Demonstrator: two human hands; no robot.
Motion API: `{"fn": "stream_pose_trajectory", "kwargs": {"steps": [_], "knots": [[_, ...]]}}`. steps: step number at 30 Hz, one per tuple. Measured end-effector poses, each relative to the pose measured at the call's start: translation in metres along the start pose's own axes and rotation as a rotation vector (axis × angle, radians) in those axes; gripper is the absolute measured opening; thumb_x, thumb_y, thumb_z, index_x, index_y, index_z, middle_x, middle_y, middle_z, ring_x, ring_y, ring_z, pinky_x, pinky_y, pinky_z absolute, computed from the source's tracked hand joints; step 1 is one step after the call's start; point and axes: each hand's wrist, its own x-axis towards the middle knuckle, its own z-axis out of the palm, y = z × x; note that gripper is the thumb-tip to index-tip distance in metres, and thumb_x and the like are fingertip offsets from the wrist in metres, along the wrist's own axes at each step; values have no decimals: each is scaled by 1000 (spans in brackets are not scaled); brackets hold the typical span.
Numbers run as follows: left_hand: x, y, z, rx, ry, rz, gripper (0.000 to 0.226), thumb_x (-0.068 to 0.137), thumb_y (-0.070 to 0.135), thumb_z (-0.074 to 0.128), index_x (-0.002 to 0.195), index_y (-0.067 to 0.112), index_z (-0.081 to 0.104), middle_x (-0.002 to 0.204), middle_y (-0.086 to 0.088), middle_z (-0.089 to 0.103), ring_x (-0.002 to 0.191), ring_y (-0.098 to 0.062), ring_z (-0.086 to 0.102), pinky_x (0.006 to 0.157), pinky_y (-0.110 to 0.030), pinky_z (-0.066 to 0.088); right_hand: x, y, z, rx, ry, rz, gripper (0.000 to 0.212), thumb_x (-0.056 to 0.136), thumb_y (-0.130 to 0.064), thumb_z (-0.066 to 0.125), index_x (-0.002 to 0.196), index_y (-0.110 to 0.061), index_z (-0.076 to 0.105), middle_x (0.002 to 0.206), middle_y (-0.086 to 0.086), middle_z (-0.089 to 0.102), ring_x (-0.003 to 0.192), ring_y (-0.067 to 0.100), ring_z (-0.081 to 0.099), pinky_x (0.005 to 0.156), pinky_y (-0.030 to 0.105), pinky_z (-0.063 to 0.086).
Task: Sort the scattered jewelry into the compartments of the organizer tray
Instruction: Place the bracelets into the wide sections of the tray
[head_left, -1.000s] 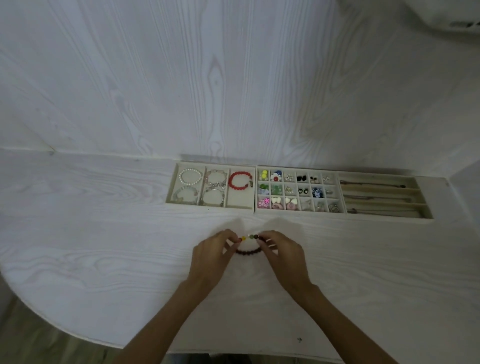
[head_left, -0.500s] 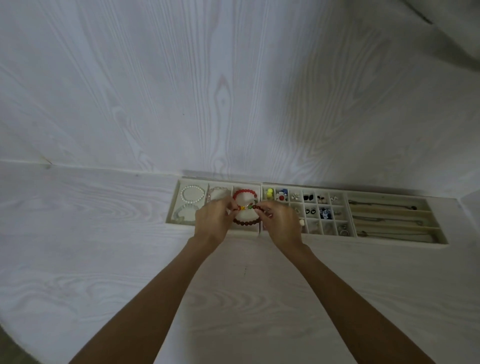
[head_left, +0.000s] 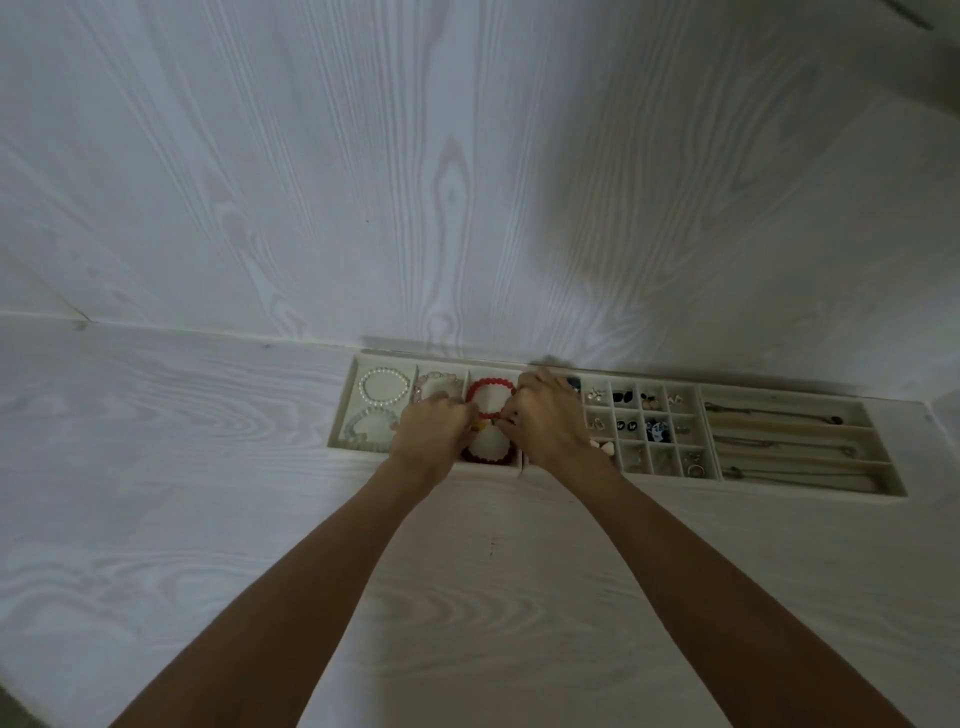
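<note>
The dark red bracelet (head_left: 485, 455) sits low in the organizer tray (head_left: 343, 415), front slot under the bright red bracelet (head_left: 488, 391). Left hand (head_left: 428, 434) and right hand (head_left: 545, 421) both pinch its top with curled fingers.

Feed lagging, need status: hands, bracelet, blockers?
Left hand and right hand pinching dark bracelet. Over tray's near compartment. Red bracelet behind, nothing blocking.

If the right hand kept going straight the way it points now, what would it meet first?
Probably the organizer tray's back rim, then the wall; the right hand points away from the person, though depth is unclear.
</note>
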Motion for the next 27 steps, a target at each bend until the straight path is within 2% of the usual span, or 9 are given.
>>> {"fn": "stream_pose_trajectory", "kwargs": {"steps": [3, 6, 8, 10, 15, 18, 22, 25, 27], "knots": [[-3, -7, 2, -22, 69, 99, 22, 89, 11, 55, 106, 17, 68, 102, -2, 69, 102, -23, 58, 72, -34, 47, 1, 7, -4, 90, 74, 27, 23, 87, -35, 60, 101, -22, 73, 108, 0, 62, 114, 19, 48, 97, 33, 36], [-10, -23, 6, 16, 149, 342, 31, 72, 8, 69, 102, 16, 72, 103, 0, 71, 103, -24, 63, 82, -39, 51, -8, 23, -14, 118, 223, -80, 21, 87, -22, 61, 105, -19, 72, 107, 1, 65, 108, 23, 54, 95, 39, 40], [-16, -28, 4, 104, 127, 465, 28, 77, 21, 60, 102, 20, 73, 107, 5, 70, 103, -20, 63, 85, -35, 52, -16, 33, -12, 18, 202, -245, 21, 83, -16, 63, 101, -21, 73, 108, 1, 68, 108, 27, 58, 95, 40, 39], [-17, -29, 1, 161, 53, 513, 40, 81, 31, 39, 98, 23, 74, 108, 8, 70, 103, -18, 64, 85, -32, 53, -23, 33, -6, -119, 90, -372, 26, 82, -18, 61, 105, -21, 72, 116, 0, 67, 114, 28, 57, 102, 42, 32], [-10, -29, -5, 223, -89, 531, 47, 82, 34, 31, 88, 24, 76, 102, 9, 72, 99, -19, 65, 85, -34, 52, -24, 23, -3, -263, -11, -448, 26, 85, -28, 50, 96, -22, 73, 109, -8, 70, 116, 24, 57, 103, 52, 36], [-7, -29, -7, 213, -68, 516, 48, 82, 35, 32, 96, 20, 75, 100, 5, 73, 98, -20, 64, 88, -36, 51, -22, 23, -5, -265, -19, -453, 44, 88, -32, 31, 90, -24, 74, 103, -9, 71, 112, 24, 58, 105, 48, 26], [-6, -32, -9, 254, -93, 589, 47, 79, 36, 32, 91, 23, 76, 100, 7, 73, 98, -18, 65, 83, -33, 53, -23, 23, -6, -277, -46, -492, 49, 91, -34, 25, 102, -24, 71, 110, -7, 69, 118, 23, 54, 110, 49, 24], [-5, -34, -13, 318, -124, 619, 50, 79, 36, 29, 78, 26, 78, 94, 9, 73, 95, -17, 66, 81, -34, 54, -25, 27, -1, -314, -104, -549, 53, 94, -36, 19, 99, -26, 70, 106, -8, 68, 122, 21, 50, 113, 46, 3], [-3, -34, -19, 320, -118, 627, 56, 82, 37, 23, 81, 25, 78, 94, 8, 73, 98, -20, 65, 84, -38, 53, -24, 32, 1, -329, -116, -571, 55, 95, -36, 17, 96, -26, 71, 104, -10, 69, 124, 21, 49, 113, 46, -2]]}}
